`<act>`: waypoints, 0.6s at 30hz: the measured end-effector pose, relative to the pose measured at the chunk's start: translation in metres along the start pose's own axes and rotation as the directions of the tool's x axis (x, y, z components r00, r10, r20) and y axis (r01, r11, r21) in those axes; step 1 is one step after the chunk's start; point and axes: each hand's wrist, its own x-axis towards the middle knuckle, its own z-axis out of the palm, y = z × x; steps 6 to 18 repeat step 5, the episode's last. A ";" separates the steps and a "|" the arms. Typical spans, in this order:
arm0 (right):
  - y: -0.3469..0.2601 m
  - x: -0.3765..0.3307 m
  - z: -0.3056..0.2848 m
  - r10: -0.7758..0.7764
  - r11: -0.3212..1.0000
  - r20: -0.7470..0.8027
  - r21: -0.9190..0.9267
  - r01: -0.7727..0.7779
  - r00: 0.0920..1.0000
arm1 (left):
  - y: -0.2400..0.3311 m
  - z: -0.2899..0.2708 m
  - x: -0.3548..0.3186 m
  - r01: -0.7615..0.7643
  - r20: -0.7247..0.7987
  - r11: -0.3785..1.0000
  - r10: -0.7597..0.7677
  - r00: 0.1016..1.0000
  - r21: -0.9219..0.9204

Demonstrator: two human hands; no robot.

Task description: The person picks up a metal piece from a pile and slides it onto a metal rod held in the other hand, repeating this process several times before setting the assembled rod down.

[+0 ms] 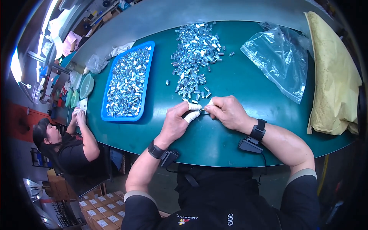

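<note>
My left hand (pixel 175 122) and my right hand (pixel 230 112) meet at the near end of a pile of small silvery metal pieces (pixel 195 53). White covers wrap the left thumb and forefinger, which pinch a tiny part mostly hidden between them. A thin, brass-coloured sliver (pixel 202 110) shows between the two hands. The right thumb and forefinger close at its other end, and a bit of white shows at that forefinger. What exactly the right fingers grip is too small to tell. Black straps with small boxes circle both wrists.
A blue tray (pixel 103 109) full of similar metal pieces stands left on the green table (pixel 161 142). At the right lie a clear plastic bag (pixel 278 57) and a big yellowish sack (pixel 331 76). Another person (pixel 73 145) sits at far left, near green baskets (pixel 87 86). Cardboard boxes (pixel 101 211) stand below.
</note>
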 end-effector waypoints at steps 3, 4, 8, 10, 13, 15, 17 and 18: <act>0.003 -0.003 -0.001 -0.022 0.997 -0.079 0.077 0.028 0.997 | 0.002 -0.008 0.000 0.029 -0.027 0.999 -0.028 0.999 0.028; 0.003 -0.004 -0.002 -0.025 0.992 -0.114 0.116 0.039 0.993 | 0.003 -0.015 0.001 0.064 -0.054 0.997 -0.062 0.997 0.050; 0.004 -0.005 -0.003 -0.029 0.992 -0.124 0.119 0.043 0.992 | 0.004 -0.023 0.001 0.100 -0.082 0.992 -0.094 0.992 0.071; 0.004 -0.005 -0.003 -0.029 0.992 -0.124 0.119 0.043 0.992 | 0.004 -0.023 0.001 0.100 -0.082 0.992 -0.094 0.992 0.071; 0.004 -0.005 -0.003 -0.029 0.992 -0.124 0.119 0.043 0.992 | 0.004 -0.023 0.001 0.100 -0.082 0.992 -0.094 0.992 0.071; 0.004 -0.005 -0.003 -0.029 0.992 -0.124 0.119 0.043 0.992 | 0.004 -0.023 0.001 0.100 -0.082 0.992 -0.094 0.992 0.071; 0.004 -0.005 -0.003 -0.029 0.992 -0.124 0.119 0.043 0.992 | 0.004 -0.023 0.001 0.100 -0.082 0.992 -0.094 0.992 0.071; 0.004 -0.005 -0.003 -0.029 0.992 -0.124 0.119 0.043 0.992 | 0.004 -0.023 0.001 0.100 -0.082 0.992 -0.094 0.992 0.071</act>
